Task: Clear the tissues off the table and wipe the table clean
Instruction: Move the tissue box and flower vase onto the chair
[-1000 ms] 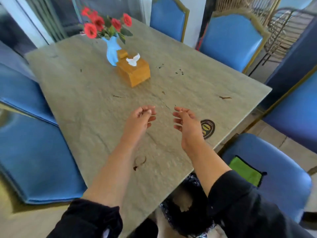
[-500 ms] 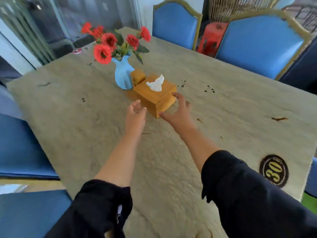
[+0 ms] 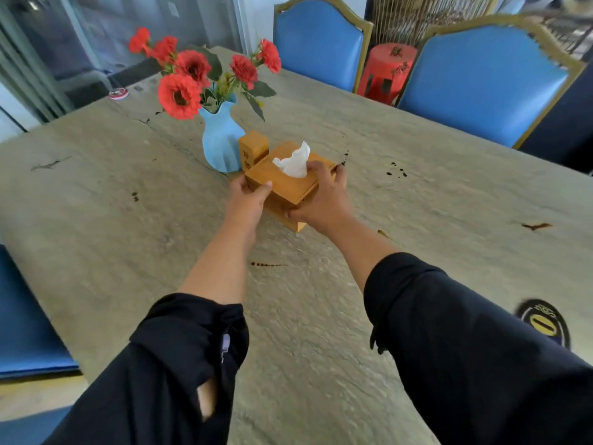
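Observation:
A wooden tissue box sits in the middle of the grey stone table, with a white tissue sticking up from its slot. My left hand grips the box's near left side. My right hand clasps its right side, fingers curled over the top edge beside the tissue. Dark stains dot the table right of the box, and a streak of drops lies between my forearms.
A blue vase of red flowers stands just behind the box, next to a small wooden holder. Blue chairs line the far side, with a red stool between them. A round black sticker marks the near right edge.
Both hands went from hovering near me to reaching forward, and now they hold the tissue box on both sides. My head has moved closer to the table's middle.

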